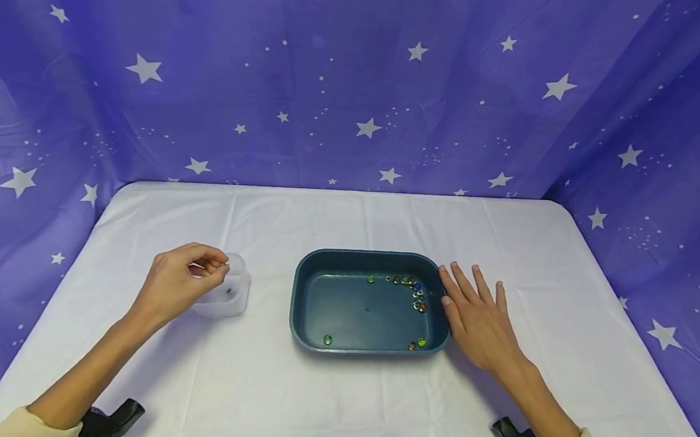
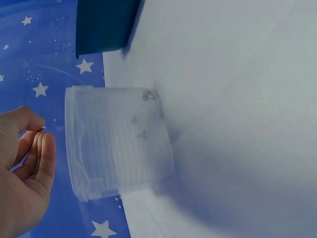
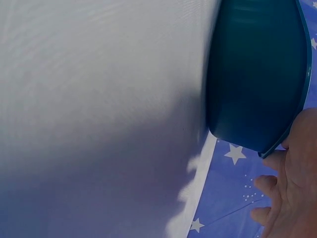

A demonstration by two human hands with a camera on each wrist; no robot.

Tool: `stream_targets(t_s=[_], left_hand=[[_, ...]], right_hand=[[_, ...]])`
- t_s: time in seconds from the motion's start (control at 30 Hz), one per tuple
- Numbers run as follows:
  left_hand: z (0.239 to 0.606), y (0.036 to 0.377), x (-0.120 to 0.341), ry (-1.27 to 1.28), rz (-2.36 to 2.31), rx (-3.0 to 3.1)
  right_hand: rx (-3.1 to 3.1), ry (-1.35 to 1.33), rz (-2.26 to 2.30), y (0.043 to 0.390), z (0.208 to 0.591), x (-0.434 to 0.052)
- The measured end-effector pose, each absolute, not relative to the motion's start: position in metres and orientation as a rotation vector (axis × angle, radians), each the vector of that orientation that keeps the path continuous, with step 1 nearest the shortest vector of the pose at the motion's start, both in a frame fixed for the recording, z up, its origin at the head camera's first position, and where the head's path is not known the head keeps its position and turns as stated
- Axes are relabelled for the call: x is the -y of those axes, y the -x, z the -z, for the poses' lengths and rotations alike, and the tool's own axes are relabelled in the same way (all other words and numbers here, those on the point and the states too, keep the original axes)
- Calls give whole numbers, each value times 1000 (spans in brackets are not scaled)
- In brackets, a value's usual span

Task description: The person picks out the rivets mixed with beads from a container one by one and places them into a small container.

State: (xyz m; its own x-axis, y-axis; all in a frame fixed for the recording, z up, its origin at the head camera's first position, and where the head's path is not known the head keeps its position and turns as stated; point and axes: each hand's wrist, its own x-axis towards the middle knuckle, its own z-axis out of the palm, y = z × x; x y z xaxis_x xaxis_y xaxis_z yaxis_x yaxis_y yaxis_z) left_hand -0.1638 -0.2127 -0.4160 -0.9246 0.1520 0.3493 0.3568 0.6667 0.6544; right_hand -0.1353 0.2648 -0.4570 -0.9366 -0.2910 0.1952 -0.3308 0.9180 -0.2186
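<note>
Teal tray (image 1: 308, 292) holds roughly a dozen glass marbles (image 1: 418, 299), most bunched at its far right corner. My right hand (image 1: 478, 320) rests flat against the tray's right rim, fingers spread. My left hand (image 1: 179, 279) hovers over one clear plastic cup (image 1: 230, 298), fingertips pinched together; whether they hold anything, can't tell.

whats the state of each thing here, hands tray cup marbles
left hand: fingers pinched above the clear cup, perhaps on a marble
right hand: flat, fingers straight, against the tray's right rim
clear cup: upright, one marble inside
tray: upright on the table
marbles: loose in the tray
</note>
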Motion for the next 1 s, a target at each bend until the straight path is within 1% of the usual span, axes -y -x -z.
stream_targets(t_s=[0.47,0.67,0.83,1.0], left_hand=[[425,161,220,410,1120,2593],[424,160,219,419,1112,2575],[418,160,207,470,1189,2531],[411,161,180,595,1293,2470]], right_hand=[[2919,-472,-364,135,457,-265],[2926,-469,-364,134,456,-265],[2925,-470,-371,135,456,-266],[2926,-476,-377,135,456,-265]])
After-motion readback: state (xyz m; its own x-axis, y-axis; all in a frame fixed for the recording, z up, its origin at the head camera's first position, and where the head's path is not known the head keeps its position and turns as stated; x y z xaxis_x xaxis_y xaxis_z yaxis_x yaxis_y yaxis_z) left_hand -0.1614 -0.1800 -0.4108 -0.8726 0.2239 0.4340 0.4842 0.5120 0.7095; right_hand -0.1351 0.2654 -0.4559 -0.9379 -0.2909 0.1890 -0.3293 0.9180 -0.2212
